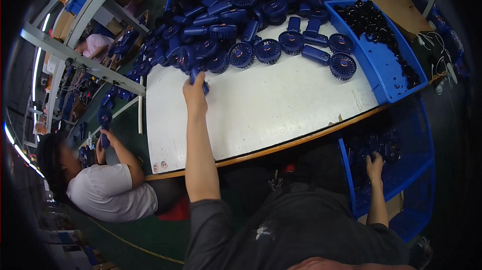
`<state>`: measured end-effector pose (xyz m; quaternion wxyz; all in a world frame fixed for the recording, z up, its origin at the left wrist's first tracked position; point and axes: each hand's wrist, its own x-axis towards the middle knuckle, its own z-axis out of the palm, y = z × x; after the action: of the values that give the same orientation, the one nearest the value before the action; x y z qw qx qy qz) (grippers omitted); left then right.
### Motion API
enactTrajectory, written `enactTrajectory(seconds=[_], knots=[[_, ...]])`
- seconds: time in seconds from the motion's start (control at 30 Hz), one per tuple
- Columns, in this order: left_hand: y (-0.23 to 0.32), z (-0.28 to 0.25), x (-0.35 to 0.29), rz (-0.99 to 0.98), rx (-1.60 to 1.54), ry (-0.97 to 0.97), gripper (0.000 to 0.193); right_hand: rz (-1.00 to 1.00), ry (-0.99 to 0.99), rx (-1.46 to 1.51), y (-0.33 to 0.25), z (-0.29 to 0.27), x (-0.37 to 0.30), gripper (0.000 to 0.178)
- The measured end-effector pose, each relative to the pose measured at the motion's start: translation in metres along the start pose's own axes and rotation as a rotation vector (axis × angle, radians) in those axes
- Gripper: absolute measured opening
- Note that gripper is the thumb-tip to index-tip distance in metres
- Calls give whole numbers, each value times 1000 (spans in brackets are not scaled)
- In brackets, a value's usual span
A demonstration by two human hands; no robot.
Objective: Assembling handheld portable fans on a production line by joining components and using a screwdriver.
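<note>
The two hands are well apart. The left hand (196, 96) is closed around the handle of a blue handheld fan (194, 73) at the left of the white tabletop (251, 114), its head against the near edge of the heaped fans (223, 31). The right hand (374, 165) reaches down into a blue crate (420, 182) at the near right, among dark items; whether its fingers grip one I cannot tell. The fan looks light, stiff and smooth, so likely a little slippery; the slim handle seems the place to hold, sparing the slotted round head, probably its more fragile part.
</note>
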<state>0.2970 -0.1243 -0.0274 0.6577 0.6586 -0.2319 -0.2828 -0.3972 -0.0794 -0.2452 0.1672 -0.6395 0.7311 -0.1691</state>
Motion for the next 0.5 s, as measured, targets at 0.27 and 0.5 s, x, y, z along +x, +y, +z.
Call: enactTrajectory(seconds=[0.27, 0.5], knots=[[-26, 93, -275, -28, -281, -331, 76, -253, -1005, 1240, -317, -61, -58, 57], [-24, 81, -241, -190, -668, -229, 54, -847, -639, 608, -370, -66, -66, 45]])
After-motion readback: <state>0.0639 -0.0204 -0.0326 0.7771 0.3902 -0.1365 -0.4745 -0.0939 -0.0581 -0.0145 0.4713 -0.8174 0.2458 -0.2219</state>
